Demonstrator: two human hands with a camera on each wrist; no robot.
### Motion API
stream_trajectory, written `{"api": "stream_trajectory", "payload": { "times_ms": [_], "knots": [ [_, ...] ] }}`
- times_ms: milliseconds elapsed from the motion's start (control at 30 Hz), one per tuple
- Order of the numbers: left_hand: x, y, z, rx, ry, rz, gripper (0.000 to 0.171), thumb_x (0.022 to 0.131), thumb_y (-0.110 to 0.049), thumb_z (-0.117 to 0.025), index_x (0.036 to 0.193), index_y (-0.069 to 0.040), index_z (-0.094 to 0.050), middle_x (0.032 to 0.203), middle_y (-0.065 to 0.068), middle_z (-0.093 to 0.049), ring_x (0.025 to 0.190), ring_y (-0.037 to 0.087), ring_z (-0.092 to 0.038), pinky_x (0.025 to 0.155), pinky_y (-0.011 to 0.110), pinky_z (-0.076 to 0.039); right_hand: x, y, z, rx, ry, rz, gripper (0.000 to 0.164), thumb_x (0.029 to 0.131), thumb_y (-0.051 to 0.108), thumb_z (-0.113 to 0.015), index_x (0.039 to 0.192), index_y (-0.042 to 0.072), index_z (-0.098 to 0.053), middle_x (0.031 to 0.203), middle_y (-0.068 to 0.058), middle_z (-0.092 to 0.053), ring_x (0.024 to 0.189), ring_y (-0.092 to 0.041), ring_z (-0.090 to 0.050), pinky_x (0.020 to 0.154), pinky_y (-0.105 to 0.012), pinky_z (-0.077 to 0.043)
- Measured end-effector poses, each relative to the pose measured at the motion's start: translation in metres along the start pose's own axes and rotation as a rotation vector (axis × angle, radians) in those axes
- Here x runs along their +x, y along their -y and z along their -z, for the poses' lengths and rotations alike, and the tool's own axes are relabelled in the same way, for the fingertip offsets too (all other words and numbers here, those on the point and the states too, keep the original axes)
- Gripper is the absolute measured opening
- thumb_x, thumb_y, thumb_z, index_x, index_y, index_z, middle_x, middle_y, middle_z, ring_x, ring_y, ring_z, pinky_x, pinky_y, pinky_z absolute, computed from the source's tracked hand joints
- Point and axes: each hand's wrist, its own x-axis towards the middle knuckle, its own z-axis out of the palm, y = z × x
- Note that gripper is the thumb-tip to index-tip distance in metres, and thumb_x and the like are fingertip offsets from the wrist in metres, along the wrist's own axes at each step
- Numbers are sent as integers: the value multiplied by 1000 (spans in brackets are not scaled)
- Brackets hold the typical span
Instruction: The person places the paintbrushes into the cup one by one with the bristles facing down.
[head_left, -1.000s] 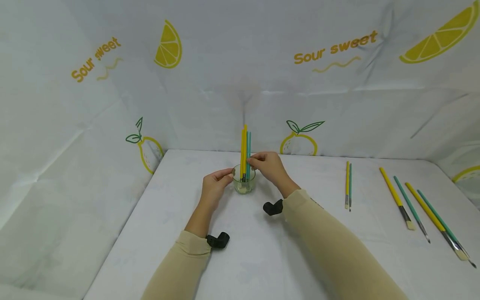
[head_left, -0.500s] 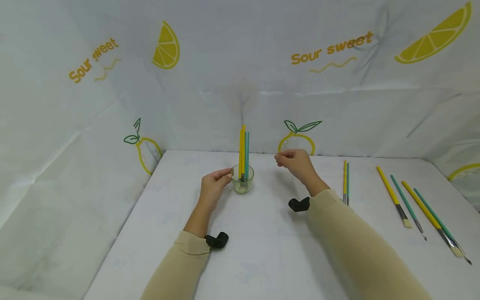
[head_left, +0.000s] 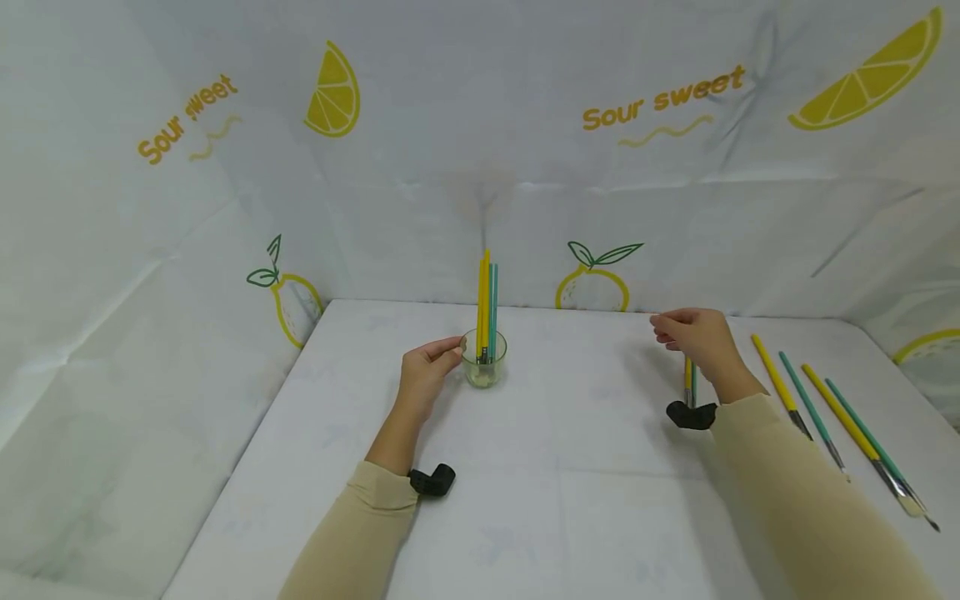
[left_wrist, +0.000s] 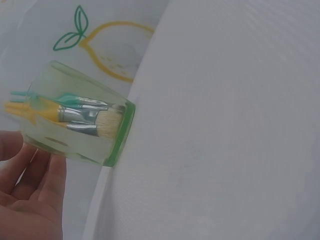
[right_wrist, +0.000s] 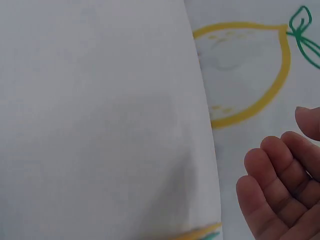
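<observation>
A clear greenish glass [head_left: 483, 367] stands upright on the table, holding yellow paintbrushes [head_left: 482, 308] and teal paintbrushes [head_left: 494, 308] with handles up. Their bristles [left_wrist: 108, 123] point to the glass bottom in the left wrist view. My left hand [head_left: 425, 377] grips the left side of the glass near its rim between thumb and fingers. My right hand [head_left: 699, 342] holds nothing, its fingers loosely bent, and hovers over a yellow paintbrush [head_left: 687, 379] and a teal paintbrush [head_left: 694, 383] lying side by side. The hand covers their upper parts.
Farther right lie more yellow paintbrushes [head_left: 840, 412] and teal paintbrushes [head_left: 813, 404], slanting toward the near right; my right sleeve [head_left: 802, 492] hides part of one. A white cloth with lemon prints [head_left: 592, 287] hangs behind the table [head_left: 525, 525].
My right hand has let go of a teal brush in the glass and moved right, to above the brush pair on the table. The left hand stays at the glass.
</observation>
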Motion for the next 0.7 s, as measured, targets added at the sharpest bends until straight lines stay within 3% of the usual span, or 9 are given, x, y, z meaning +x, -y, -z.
{"api": "stream_trajectory", "payload": {
  "times_ms": [200,367,500,700],
  "knots": [
    [-1,-1,0,4,1,-5,26,92,-11,-66,114,0,-71,121,11,-70,104,15,-66,91,23,-54,-2,-39,33,-28,-60,-101,67,94,52,-57,128,-6,-56,101,-9,-68,83,-15,-68,72,-24,-58],
    [-1,-2,0,13,-4,5,25,91,-11,-66,114,-1,-72,120,10,-70,102,15,-66,90,23,-54,-7,-63,47,-70,-11,-226,66,92,50,-59,127,-6,-56,85,1,-65,76,-12,-61,67,-24,-55],
    [-1,-3,-1,58,-13,3,25,91,-12,-65,112,-3,-73,117,9,-71,102,15,-65,88,22,-54,-10,-71,47,-126,53,-272,63,91,49,-62,123,-5,-60,78,5,-63,75,-13,-57,65,-26,-51],
    [1,-3,-1,110,-32,-29,24,90,-12,-65,111,-3,-74,115,10,-72,104,17,-64,85,21,-53,-8,-69,46,-228,92,-257,61,90,49,-62,118,-5,-62,80,1,-62,79,-18,-55,67,-28,-46]
  ]
}}
